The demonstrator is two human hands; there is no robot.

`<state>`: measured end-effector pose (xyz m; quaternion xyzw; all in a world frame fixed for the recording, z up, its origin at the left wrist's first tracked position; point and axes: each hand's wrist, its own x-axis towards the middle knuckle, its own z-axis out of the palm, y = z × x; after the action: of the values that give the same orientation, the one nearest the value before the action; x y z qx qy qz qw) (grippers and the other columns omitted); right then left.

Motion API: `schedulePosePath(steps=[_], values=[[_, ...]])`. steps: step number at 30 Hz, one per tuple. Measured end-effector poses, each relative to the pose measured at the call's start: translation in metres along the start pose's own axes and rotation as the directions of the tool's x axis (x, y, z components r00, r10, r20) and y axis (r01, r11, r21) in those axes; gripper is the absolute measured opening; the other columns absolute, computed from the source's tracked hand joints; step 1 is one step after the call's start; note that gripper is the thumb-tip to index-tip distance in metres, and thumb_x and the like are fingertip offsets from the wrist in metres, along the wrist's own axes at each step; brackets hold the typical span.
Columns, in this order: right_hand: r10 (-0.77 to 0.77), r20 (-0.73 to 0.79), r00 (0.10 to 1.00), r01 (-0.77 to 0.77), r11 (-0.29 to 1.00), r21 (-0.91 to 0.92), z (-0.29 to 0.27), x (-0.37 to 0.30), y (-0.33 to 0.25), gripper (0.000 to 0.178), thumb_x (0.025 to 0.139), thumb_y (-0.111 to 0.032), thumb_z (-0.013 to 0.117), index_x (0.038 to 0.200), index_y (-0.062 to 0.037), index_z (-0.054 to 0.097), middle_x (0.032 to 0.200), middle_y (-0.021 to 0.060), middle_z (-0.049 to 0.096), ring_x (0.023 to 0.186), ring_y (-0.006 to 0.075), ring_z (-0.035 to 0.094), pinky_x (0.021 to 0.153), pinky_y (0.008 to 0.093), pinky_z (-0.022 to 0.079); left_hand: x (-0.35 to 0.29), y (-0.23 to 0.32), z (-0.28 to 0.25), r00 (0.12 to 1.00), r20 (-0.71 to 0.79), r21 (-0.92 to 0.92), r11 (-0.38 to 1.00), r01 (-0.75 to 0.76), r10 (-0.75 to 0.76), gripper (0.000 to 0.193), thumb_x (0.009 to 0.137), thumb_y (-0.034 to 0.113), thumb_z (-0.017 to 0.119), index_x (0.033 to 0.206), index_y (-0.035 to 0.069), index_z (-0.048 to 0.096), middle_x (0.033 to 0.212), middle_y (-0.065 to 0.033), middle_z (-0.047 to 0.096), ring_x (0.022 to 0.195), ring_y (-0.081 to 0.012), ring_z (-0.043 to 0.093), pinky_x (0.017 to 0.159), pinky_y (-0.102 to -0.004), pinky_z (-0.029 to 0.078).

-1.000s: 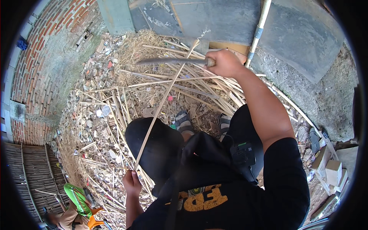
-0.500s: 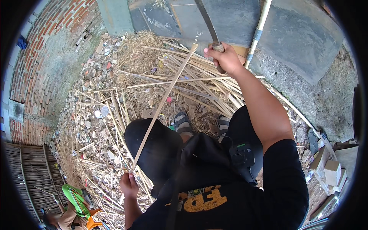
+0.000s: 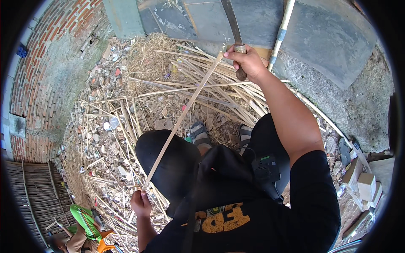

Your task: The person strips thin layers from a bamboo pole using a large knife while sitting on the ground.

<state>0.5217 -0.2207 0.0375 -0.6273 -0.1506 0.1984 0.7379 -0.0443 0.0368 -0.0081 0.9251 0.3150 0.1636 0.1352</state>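
Observation:
My left hand is closed on the lower end of a long, thin bamboo strip. The strip slants up across my left knee to the far side, where its frayed, pale tip meets or nearly meets my right thumb. In my right hand is the wooden handle of a machete, fingers wrapped round it, its dark blade pointing away from me. A thin curled shaving hangs by the strip's tip, beside the blade.
A pile of split bamboo strips lies beyond my feet, beside dry straw. Rubble covers the ground. A brick wall stands left, grey panels and a pole ahead. Another person sits lower left; blocks lie right.
The strip's tip has shifted right and slightly nearer, closing the gap to my right thumb. The machete has tilted a little, its blade moving right. My left hand keeps its hold.

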Motion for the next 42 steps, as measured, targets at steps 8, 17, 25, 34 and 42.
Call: schedulePosePath(steps=[8,17,25,34,42], values=[[0.025,0.014,1.000,-0.025,1.000,-0.014,0.001,0.000,0.001,0.028,0.083,-0.016,0.082,0.092,-0.0081,0.057,0.077,-0.0005,0.057,0.058,0.0078,0.049,0.054,0.0245,0.039,0.001,-0.001,0.002,1.000,-0.021,-0.023,1.000,-0.003,0.002,0.037,0.098,0.029,0.055,0.073,0.002,0.053,0.061,-0.0160,0.052,0.054,-0.0365,0.050,0.051,-0.0463,0.036],[0.038,0.044,0.998,-0.040,0.999,0.030,0.002,-0.002,0.000,0.029,0.082,-0.014,0.083,0.092,-0.0086,0.057,0.078,-0.0004,0.057,0.058,0.0079,0.050,0.054,0.0248,0.040,0.001,-0.003,0.003,1.000,-0.003,-0.017,1.000,0.000,0.000,0.035,0.098,0.028,0.055,0.074,0.002,0.053,0.061,-0.0166,0.052,0.056,-0.0377,0.051,0.052,-0.0475,0.037],[0.048,0.111,0.993,-0.054,0.997,0.055,0.002,-0.002,0.002,0.028,0.082,-0.010,0.082,0.095,-0.0091,0.056,0.080,-0.0002,0.058,0.059,0.0080,0.050,0.056,0.0248,0.042,0.001,-0.004,0.006,0.999,0.025,-0.064,0.998,0.030,-0.028,0.033,0.098,0.027,0.054,0.076,0.002,0.055,0.063,-0.0168,0.053,0.056,-0.0381,0.051,0.054,-0.0472,0.038],[0.044,0.070,0.997,-0.046,0.998,0.032,0.009,-0.003,0.001,0.027,0.084,-0.010,0.080,0.096,-0.0085,0.056,0.080,-0.0001,0.058,0.059,0.0080,0.050,0.056,0.0249,0.042,0.001,-0.003,0.003,0.996,0.075,-0.081,0.995,0.058,-0.052,0.034,0.101,0.027,0.051,0.078,0.002,0.056,0.061,-0.0149,0.052,0.054,-0.0338,0.051,0.053,-0.0442,0.038],[0.003,-0.109,0.994,-0.013,0.996,-0.089,-0.015,0.009,-0.003,0.027,0.084,-0.011,0.080,0.094,-0.0061,0.056,0.076,0.0003,0.058,0.059,0.0082,0.049,0.055,0.0252,0.042,-0.008,-0.024,-0.003,0.932,0.036,-0.305,0.884,0.354,-0.361,0.045,0.107,0.032,0.043,0.072,0.004,0.043,0.057,-0.0004,0.037,0.056,-0.0113,0.034,0.050,-0.0340,0.029]])
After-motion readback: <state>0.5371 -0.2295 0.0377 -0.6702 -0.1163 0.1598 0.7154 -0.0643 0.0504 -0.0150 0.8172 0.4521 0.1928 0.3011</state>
